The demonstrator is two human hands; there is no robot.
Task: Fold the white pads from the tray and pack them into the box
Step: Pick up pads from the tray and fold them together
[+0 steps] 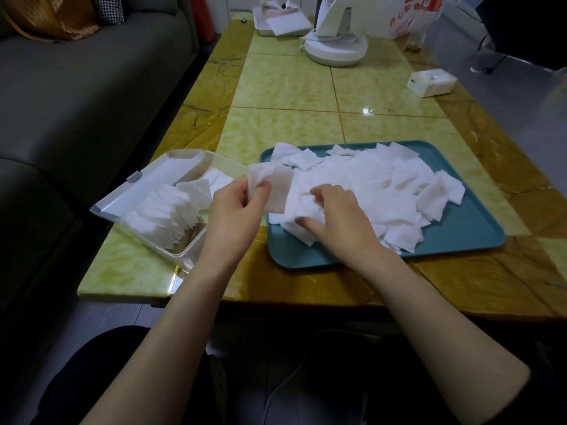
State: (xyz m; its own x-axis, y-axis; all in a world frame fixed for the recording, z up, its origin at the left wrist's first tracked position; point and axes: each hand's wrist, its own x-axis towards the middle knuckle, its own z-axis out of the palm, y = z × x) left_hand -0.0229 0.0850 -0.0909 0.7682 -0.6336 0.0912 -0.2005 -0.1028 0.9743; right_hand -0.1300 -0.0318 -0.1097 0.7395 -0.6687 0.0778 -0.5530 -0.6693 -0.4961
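A teal tray [460,237] lies on the table with a loose heap of white pads [377,185] on it. Left of it stands a clear plastic box [190,250] with its lid open, holding a row of folded pads [165,216]. My left hand [236,210] pinches one white pad [273,185] between the box and the tray's left edge. On the near left part of the heap rests my right hand [337,216], fingers curled on a pad in the pile.
A white fan base [336,49] and a small tray with papers [280,23] stand at the table's far end. A small white box [431,82] sits far right. A grey sofa [76,87] runs along the left. The table's near edge is just below the tray.
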